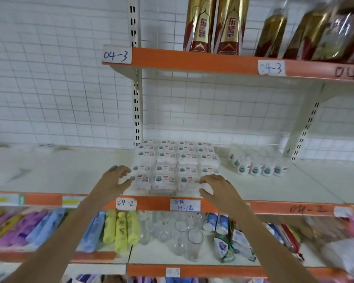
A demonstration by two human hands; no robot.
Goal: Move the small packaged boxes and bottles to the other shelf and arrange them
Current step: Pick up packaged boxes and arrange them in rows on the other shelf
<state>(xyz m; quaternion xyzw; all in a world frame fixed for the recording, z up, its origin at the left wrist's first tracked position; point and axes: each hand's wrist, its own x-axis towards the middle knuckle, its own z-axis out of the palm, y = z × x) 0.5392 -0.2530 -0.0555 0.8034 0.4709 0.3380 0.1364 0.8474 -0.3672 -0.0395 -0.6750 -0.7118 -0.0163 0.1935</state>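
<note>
Two hands (114, 178) (217, 186) flanking front boxes (176, 166), fingers spread

Open left hand (116, 178) and right hand (215, 185) at block of small boxes (175, 163).

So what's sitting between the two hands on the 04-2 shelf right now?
In the head view, the front row of the small white boxes lies between the left hand and the right hand, both open at its ends.

Setting: retail shop. Orange-edged shelving (192, 60) with handwritten bay labels (116, 56) and a price tag (184, 205) at lower centre; stocked goods in rows, drink cartons (213, 25) at upper right, drinking glasses (184, 233) below.
</note>
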